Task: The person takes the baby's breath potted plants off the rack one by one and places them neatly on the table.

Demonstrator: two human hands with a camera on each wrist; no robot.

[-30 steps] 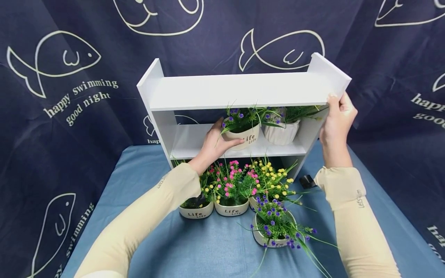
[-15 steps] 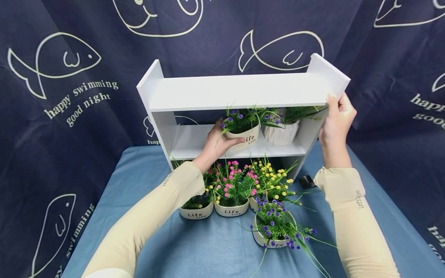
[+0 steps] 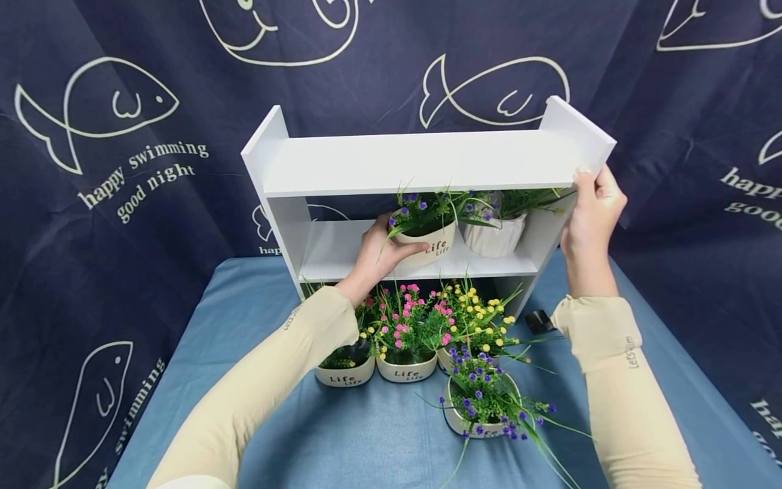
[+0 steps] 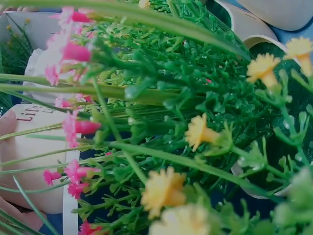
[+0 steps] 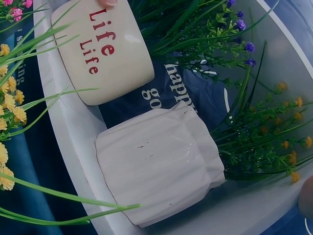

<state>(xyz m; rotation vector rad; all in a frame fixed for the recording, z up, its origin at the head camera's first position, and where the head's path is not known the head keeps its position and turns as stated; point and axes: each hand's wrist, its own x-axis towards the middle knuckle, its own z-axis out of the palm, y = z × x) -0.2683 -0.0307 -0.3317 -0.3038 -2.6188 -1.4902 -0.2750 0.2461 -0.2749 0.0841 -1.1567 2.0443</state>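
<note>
My left hand [image 3: 377, 252] grips a cream oval flowerpot [image 3: 435, 243] lettered "Life", its thumb across the front. Purple flowers and long grass blades grow from this pot, which is at the middle board of a white shelf unit [image 3: 415, 159]. On the right, my right hand [image 3: 594, 210] holds the unit's side panel by its front edge, thumb in front. Beside the held pot stands a white pleated flowerpot [image 5: 156, 166] with green leaves and small orange flowers. In the left wrist view, pink and yellow blooms hide much of the held pot.
Below the middle board stand several "Life" pots, including one with pink flowers [image 3: 408, 370] and one with yellow flowers [image 3: 479, 312]. A purple-flowered pot [image 3: 482, 407] sits nearer on the blue cloth [image 3: 366, 435]. A small black object [image 3: 539, 320] lies by the unit's right foot.
My left forearm has shifted slightly to the right since the oldest frame. Both hands keep their holds, and the pots look unmoved.
</note>
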